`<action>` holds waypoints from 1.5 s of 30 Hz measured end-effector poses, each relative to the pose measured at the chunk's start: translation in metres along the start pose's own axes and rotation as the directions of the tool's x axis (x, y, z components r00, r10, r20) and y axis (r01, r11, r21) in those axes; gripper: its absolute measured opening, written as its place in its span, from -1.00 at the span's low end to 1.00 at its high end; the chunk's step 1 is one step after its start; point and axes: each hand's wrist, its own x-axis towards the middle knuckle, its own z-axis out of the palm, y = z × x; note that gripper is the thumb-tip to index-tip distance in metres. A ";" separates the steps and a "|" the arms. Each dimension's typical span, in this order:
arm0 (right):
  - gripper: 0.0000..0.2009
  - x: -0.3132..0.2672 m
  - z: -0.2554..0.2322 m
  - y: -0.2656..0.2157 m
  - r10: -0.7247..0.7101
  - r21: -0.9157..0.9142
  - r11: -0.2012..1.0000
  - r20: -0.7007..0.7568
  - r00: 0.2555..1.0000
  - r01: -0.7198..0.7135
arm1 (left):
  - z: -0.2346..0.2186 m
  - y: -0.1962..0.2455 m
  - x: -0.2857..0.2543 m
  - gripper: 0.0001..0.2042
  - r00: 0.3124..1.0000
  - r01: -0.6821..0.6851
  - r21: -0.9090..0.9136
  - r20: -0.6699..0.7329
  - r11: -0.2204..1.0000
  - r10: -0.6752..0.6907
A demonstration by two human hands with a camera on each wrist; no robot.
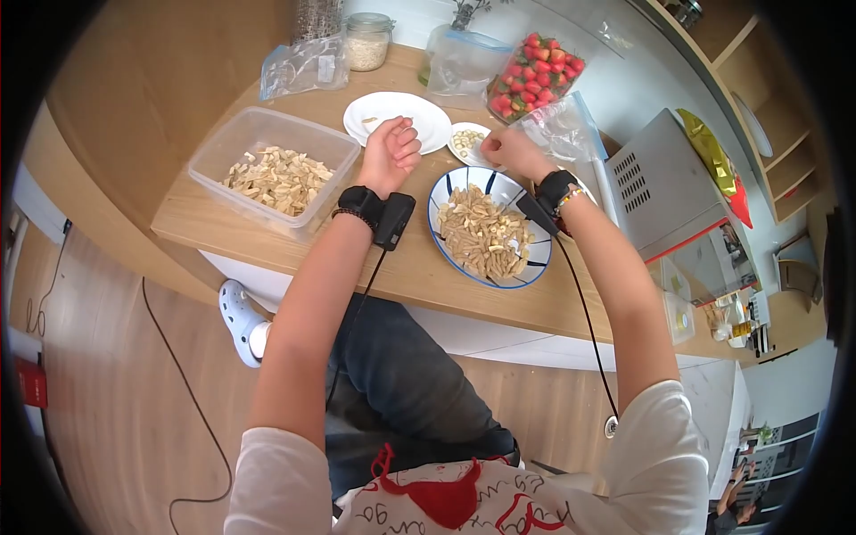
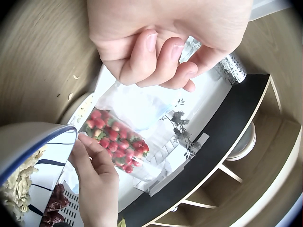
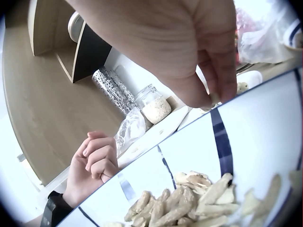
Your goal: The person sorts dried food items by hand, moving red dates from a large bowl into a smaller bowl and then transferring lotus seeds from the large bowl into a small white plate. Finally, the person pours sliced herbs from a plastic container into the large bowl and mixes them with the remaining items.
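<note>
My right hand [image 1: 519, 152] is at the edge of a small white dish [image 1: 464, 143] of pale round pieces. In the right wrist view its thumb and fingertips pinch a small pale piece [image 3: 214, 98] beyond the rim of the blue-striped bowl [image 3: 251, 118]. That bowl [image 1: 440, 192] holds many beige, elongated pieces [image 1: 481, 234]. My left hand [image 1: 390, 153], palm up with loosely curled fingers, hangs by the front of an oval white plate [image 1: 419, 109]; nothing shows in it. On that plate lies a beige piece [image 1: 369, 119].
At the left stands a clear plastic tub [image 1: 209, 160] of pale chips. Behind are a glass jar [image 1: 366, 45], plastic bags [image 1: 303, 67] and a container of strawberries [image 1: 535, 76]. A grey appliance [image 1: 646, 178] is at the right. Dark red pieces [image 2: 57, 201] show beyond the bowl.
</note>
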 end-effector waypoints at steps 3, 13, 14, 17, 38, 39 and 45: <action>-0.79 0.001 0.002 0.006 -0.064 -0.133 0.989 -0.020 0.998 0.060 | 0.001 -0.001 0.000 -0.88 1.000 0.000 -0.017 -0.004 1.000 0.000; -0.87 -0.079 -0.031 -0.032 -0.192 0.081 0.981 0.241 0.951 0.177 | 0.004 -0.001 -0.002 -0.88 0.999 -0.008 -0.012 -0.033 1.000 0.008; -0.85 -0.087 -0.031 -0.035 -0.156 0.045 0.988 0.313 0.937 0.149 | 0.005 -0.001 -0.003 -0.88 0.999 -0.007 -0.014 -0.042 1.000 0.007; -0.81 -0.105 -0.018 -0.030 -0.219 -0.028 0.969 0.358 0.908 0.245 | 0.003 -0.001 -0.002 -0.88 1.000 -0.006 -0.011 -0.018 1.000 0.006; -0.84 -0.121 -0.009 -0.001 -0.122 0.390 0.921 0.268 0.956 0.008 | 0.002 0.000 -0.002 -0.88 1.000 -0.007 -0.033 0.007 0.999 0.007; -0.84 -0.121 -0.010 -0.004 -0.115 0.356 0.934 0.269 0.956 0.012 | 0.001 0.000 -0.001 -0.88 1.000 -0.007 -0.030 0.010 1.000 0.007; -0.84 -0.127 -0.009 -0.020 -0.195 0.090 0.980 0.255 0.947 0.178 | 0.001 0.000 -0.001 -0.88 1.000 -0.012 -0.018 -0.006 1.000 0.012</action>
